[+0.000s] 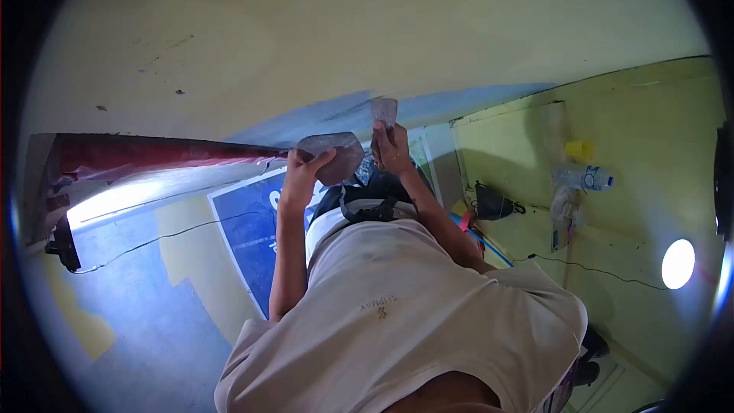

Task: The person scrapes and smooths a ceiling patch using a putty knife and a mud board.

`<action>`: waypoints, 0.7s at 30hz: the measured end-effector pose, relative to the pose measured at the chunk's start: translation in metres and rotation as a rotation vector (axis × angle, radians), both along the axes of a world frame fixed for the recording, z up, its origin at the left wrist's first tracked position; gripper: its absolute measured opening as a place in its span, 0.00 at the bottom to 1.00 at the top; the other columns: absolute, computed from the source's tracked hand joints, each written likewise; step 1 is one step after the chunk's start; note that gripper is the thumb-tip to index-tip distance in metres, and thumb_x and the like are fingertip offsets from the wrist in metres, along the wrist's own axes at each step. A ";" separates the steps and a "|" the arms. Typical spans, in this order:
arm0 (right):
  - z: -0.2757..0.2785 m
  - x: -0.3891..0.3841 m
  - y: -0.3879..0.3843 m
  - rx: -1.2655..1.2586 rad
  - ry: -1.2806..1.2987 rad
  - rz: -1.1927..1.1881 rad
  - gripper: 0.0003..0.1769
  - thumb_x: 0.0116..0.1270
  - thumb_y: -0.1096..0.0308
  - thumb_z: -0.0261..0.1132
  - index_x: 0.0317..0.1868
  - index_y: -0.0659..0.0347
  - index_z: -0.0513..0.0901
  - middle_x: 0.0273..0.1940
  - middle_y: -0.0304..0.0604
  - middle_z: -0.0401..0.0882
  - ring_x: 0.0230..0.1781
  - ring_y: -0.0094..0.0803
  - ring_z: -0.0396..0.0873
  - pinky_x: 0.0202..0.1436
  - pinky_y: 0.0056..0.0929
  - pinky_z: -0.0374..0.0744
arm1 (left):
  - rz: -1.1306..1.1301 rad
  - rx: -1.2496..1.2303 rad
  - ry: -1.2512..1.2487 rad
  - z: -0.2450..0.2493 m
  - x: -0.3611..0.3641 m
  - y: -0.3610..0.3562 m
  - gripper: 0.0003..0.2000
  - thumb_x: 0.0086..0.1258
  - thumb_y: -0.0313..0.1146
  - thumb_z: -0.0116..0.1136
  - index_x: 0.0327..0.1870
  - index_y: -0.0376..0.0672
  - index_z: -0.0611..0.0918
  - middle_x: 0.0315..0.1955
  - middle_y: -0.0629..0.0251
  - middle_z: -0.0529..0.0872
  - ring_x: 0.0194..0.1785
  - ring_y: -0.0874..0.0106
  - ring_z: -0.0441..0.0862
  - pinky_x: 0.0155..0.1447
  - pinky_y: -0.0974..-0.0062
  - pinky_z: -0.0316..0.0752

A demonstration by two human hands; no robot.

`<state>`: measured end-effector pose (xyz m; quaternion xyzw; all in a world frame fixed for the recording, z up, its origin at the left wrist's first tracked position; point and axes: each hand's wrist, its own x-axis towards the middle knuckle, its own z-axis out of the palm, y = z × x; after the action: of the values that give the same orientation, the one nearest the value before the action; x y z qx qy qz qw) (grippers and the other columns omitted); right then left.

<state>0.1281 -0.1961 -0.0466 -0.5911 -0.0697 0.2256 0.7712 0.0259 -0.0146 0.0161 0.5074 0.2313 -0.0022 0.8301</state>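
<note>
My left hand (307, 173) pinches a flat grey plate (336, 154) with cut-off corners, its thumb lying across the face. Beside it on the right, my right hand (392, 151) is closed around a putty knife (384, 111), whose greyish, smeared blade points away from me. That blade overlaps the bluish-grey patch (451, 107) on the cream wall (367, 23) in this view. The knife's handle is mostly hidden in my fingers. Both hands are in front of my waist, a short gap apart.
A red covered ledge (153, 157) runs along the left, with a bright light below it. A blue sign (248, 229) lies behind my left arm. To the right are a plastic bottle (592, 177), a yellow cup (581, 150), a black bag (493, 203) and a cable (589, 268).
</note>
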 end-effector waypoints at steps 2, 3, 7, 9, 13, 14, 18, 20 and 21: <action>0.004 -0.003 -0.004 -0.039 0.027 0.019 0.23 0.76 0.50 0.57 0.28 0.58 0.69 0.13 0.32 0.65 0.09 0.19 0.64 0.12 0.22 0.64 | 0.011 0.027 -0.039 -0.001 -0.002 -0.003 0.09 0.64 0.26 0.66 0.43 0.33 0.84 0.38 0.64 0.88 0.41 0.75 0.84 0.47 0.75 0.78; 0.007 0.003 0.000 -0.037 -0.026 0.016 0.22 0.76 0.52 0.58 0.28 0.58 0.70 0.13 0.31 0.65 0.09 0.19 0.65 0.12 0.22 0.63 | 0.020 0.025 -0.043 0.000 0.001 -0.002 0.09 0.64 0.26 0.66 0.43 0.33 0.84 0.38 0.64 0.88 0.41 0.75 0.84 0.47 0.76 0.77; 0.003 0.005 0.001 -0.001 -0.048 0.009 0.22 0.76 0.52 0.58 0.28 0.59 0.71 0.13 0.29 0.66 0.10 0.18 0.66 0.12 0.23 0.62 | 0.051 0.012 -0.043 0.009 -0.003 -0.009 0.09 0.64 0.25 0.65 0.44 0.34 0.84 0.39 0.64 0.88 0.41 0.75 0.84 0.48 0.75 0.78; 0.007 0.001 0.000 -0.016 -0.020 0.002 0.23 0.75 0.52 0.59 0.26 0.59 0.70 0.13 0.30 0.66 0.10 0.18 0.66 0.12 0.23 0.62 | 0.067 0.010 -0.056 0.008 -0.004 -0.009 0.10 0.64 0.25 0.65 0.45 0.33 0.84 0.39 0.63 0.88 0.41 0.75 0.84 0.48 0.75 0.78; 0.013 0.000 -0.001 -0.017 -0.079 0.010 0.23 0.76 0.52 0.58 0.27 0.59 0.70 0.13 0.30 0.65 0.10 0.18 0.66 0.12 0.23 0.63 | 0.053 0.010 -0.024 0.005 -0.006 -0.009 0.11 0.64 0.25 0.66 0.45 0.32 0.83 0.39 0.63 0.88 0.40 0.75 0.84 0.49 0.74 0.78; 0.007 0.001 -0.001 -0.029 -0.066 0.014 0.23 0.76 0.52 0.58 0.27 0.59 0.70 0.13 0.30 0.65 0.10 0.18 0.66 0.12 0.23 0.63 | 0.043 -0.003 -0.022 0.003 -0.007 -0.009 0.10 0.64 0.25 0.66 0.45 0.32 0.83 0.38 0.63 0.88 0.39 0.75 0.84 0.47 0.74 0.78; 0.002 -0.002 0.000 0.020 0.080 0.024 0.22 0.76 0.54 0.57 0.27 0.59 0.71 0.14 0.32 0.66 0.09 0.19 0.66 0.12 0.23 0.64 | 0.042 0.014 -0.044 -0.002 -0.007 -0.007 0.11 0.64 0.25 0.66 0.45 0.32 0.83 0.39 0.64 0.88 0.40 0.75 0.84 0.47 0.75 0.78; 0.005 -0.008 -0.005 0.014 0.066 0.015 0.23 0.76 0.52 0.57 0.27 0.59 0.70 0.14 0.33 0.66 0.10 0.19 0.66 0.13 0.23 0.65 | 0.045 0.026 -0.021 -0.002 -0.009 -0.009 0.11 0.64 0.26 0.66 0.45 0.32 0.83 0.39 0.64 0.87 0.41 0.75 0.84 0.48 0.75 0.77; 0.003 -0.003 -0.007 -0.001 0.003 0.021 0.24 0.76 0.50 0.57 0.27 0.59 0.70 0.14 0.34 0.66 0.10 0.20 0.65 0.13 0.23 0.65 | 0.045 0.037 -0.013 0.001 -0.008 -0.008 0.11 0.64 0.26 0.66 0.46 0.32 0.83 0.39 0.64 0.87 0.41 0.75 0.84 0.48 0.75 0.77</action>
<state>0.1247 -0.2034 -0.0440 -0.5905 -0.0748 0.2346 0.7686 0.0180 -0.0227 0.0169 0.5173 0.2372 0.0243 0.8219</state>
